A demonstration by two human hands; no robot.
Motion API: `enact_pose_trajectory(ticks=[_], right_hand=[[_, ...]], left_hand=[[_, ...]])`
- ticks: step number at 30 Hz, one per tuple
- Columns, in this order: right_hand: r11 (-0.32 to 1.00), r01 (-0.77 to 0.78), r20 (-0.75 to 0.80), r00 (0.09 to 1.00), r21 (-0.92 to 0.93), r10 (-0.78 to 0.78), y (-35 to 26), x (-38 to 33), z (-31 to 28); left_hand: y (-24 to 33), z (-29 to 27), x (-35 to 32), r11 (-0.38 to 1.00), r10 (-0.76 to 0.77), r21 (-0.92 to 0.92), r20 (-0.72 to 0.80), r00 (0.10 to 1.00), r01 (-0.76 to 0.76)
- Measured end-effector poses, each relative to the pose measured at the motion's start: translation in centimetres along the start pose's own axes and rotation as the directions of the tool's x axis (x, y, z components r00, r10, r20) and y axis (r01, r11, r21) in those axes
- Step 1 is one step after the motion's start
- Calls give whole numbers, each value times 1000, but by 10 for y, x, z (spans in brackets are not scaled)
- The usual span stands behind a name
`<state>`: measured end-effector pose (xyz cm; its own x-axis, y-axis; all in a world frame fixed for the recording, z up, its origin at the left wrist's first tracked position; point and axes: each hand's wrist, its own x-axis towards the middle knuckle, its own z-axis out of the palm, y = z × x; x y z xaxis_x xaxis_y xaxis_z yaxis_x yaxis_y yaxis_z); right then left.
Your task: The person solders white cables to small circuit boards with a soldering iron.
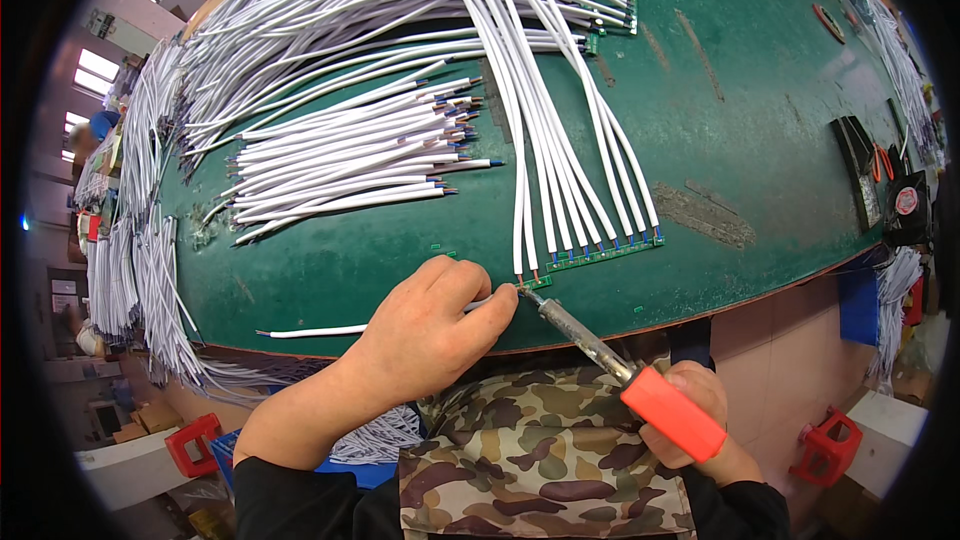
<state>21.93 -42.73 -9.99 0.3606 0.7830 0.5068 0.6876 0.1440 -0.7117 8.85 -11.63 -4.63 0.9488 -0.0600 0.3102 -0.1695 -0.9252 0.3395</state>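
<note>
**Soldering cable ends at the bench edge**

Green bench (760, 90) is carrying fanned white cables (330, 155) — ends reachable. Right hand (700, 415) is gripping the soldering iron (600, 350), tip at the small board (538, 282); left hand (435, 325) is pinching a cable (310, 331) steady there.

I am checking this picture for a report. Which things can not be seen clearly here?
- Head view: the iron tip meets the small green board, too small to judge the joint.
- Left hand covers what its fingers pinch.
- Right hand is partly behind the orange handle.
</note>
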Motion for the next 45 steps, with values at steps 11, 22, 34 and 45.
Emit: enact_pose_trajectory(ticks=[11,22,34,45], right_hand=[[997,-71,-3,997,-34,71,-9,-5,-8],[991,-121,-19,993,-50,121,-16,4,-8],[972,-207,-35,978,-109,205,-9,-18,-14],[952,-285,-98,956,-111,275,-11,-26,-17]], left_hand=[[-1,0,-1,1000,-1,12,4,1000,1],[-1,-6,3,1000,-5,-29,-27,1000,4],[-77,-36,14,931,-66,361,-3,998,62],[-13,-41,26,992,108,-61,-43,993,-111]])
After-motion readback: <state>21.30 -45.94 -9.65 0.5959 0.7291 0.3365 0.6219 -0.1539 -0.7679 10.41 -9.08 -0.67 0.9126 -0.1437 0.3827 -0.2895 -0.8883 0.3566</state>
